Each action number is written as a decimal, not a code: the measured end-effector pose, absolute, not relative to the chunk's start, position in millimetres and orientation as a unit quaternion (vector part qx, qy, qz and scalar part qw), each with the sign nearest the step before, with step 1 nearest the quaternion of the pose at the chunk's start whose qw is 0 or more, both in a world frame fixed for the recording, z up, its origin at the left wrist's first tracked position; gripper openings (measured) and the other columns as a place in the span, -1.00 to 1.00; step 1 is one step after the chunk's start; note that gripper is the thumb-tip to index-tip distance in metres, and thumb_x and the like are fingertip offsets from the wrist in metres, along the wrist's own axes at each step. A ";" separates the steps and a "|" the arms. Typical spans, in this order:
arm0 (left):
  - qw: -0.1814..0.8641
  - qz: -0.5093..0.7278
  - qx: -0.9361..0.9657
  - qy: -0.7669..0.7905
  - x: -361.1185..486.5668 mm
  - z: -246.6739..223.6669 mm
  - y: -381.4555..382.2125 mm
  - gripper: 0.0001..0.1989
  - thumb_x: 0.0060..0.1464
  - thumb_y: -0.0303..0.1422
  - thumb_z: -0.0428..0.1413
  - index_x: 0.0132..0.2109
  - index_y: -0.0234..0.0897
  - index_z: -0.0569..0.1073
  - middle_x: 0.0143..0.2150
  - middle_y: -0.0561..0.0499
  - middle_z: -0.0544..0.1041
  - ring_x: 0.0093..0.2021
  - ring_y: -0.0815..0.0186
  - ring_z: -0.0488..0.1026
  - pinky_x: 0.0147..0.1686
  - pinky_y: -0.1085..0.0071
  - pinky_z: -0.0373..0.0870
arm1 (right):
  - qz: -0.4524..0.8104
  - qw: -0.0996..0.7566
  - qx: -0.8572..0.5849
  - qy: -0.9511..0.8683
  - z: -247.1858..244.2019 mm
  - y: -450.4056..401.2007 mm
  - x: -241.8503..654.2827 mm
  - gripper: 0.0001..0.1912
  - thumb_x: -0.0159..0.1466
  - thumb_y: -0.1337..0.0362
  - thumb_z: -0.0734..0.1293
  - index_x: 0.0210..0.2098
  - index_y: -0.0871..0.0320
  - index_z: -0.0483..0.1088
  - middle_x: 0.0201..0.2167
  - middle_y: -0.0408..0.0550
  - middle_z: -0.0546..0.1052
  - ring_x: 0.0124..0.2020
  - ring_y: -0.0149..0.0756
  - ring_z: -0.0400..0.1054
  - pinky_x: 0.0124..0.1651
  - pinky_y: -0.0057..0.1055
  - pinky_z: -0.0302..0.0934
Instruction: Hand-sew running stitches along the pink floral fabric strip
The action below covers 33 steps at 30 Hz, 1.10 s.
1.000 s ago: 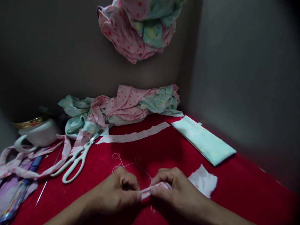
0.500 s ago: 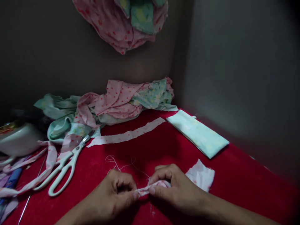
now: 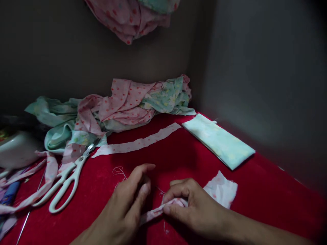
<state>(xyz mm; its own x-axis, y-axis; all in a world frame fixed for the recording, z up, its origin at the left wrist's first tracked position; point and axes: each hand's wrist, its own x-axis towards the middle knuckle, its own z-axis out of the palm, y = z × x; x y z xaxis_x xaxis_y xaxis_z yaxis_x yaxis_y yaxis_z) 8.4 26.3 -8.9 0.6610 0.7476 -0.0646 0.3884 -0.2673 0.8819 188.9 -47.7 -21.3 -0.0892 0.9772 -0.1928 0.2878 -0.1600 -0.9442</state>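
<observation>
The folded strip point(image 3: 156, 212) sits near, between my hands, its visible stretch seemingly already narrowed, the rest hidden. Left to right, the scissors point(image 3: 78, 166) lie set down, my left hand point(image 3: 124, 204) lifts its index finger, though I cannot tell whether the others hold anything, the far flat strip point(image 3: 138, 144) lies unfolded, and my right hand point(image 3: 195, 206) pinches the folded strip, loose thread point(image 3: 164, 225) beside it.

No lettering, numbers or signs — nothing legible anywhere.
</observation>
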 end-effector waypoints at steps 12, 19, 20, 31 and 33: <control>0.305 0.294 0.881 0.210 1.9 -41.8 1.0 -0.84 0.15 -0.51 0.00 -0.32 -0.27 0.45 -0.53 -0.01 0.34 -0.53 0.32 0.25 -0.54 0.42 0.17 | 0.503 0.290 -0.623 -0.524 -26.2 -47.7 192.8 -0.85 0.05 0.39 0.28 -0.49 0.24 0.52 -0.59 -0.16 0.37 -0.58 -0.45 0.11 -0.56 -0.52 -0.05; 0.221 0.264 0.912 0.225 0.4 -48.2 -0.7 -0.72 0.17 -0.48 -0.05 -0.41 -0.26 0.51 -0.57 -0.01 0.31 -0.58 0.35 0.21 -0.61 0.45 0.08 | 0.503 0.299 -0.620 -0.523 -23.8 -49.2 190.7 -0.84 0.03 0.42 0.28 -0.49 0.23 0.53 -0.57 -0.14 0.40 -0.54 -0.43 0.17 -0.53 -0.53 0.00; 0.215 0.273 0.914 0.210 -0.7 -50.0 0.2 -0.75 0.17 -0.49 -0.04 -0.38 -0.29 0.50 -0.57 0.00 0.30 -0.58 0.36 0.21 -0.61 0.46 0.09 | 0.505 0.298 -0.619 -0.523 -23.9 -49.2 191.0 -0.83 0.03 0.43 0.28 -0.48 0.23 0.53 -0.57 -0.14 0.41 -0.54 -0.43 0.17 -0.53 -0.54 0.00; 0.199 0.312 0.920 0.134 -1.3 -46.0 3.7 -0.77 0.14 -0.60 -0.06 -0.12 -0.37 0.43 -0.58 0.10 0.19 -0.63 0.40 0.17 -0.67 0.50 0.00 | 0.526 0.311 -0.605 -0.510 -23.6 -47.4 193.4 -0.84 0.04 0.43 0.29 -0.46 0.24 0.54 -0.56 -0.14 0.39 -0.55 -0.44 0.14 -0.53 -0.53 -0.02; 0.204 0.304 0.921 0.132 -0.2 -43.7 3.1 -0.78 0.14 -0.61 -0.06 -0.16 -0.38 0.44 -0.59 0.09 0.20 -0.64 0.39 0.18 -0.68 0.49 0.01 | 0.525 0.313 -0.605 -0.510 -26.0 -47.9 193.9 -0.82 0.04 0.44 0.28 -0.45 0.24 0.54 -0.56 -0.13 0.39 -0.55 -0.44 0.13 -0.53 -0.52 -0.02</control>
<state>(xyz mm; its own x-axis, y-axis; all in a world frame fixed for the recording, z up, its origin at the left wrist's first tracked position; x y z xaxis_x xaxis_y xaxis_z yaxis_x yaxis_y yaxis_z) -0.2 3.1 -43.7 0.7804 0.3672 0.5060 0.1189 -0.8817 0.4565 193.9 -47.9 -26.0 -0.0719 0.9461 -0.3157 0.2883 -0.2833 -0.9147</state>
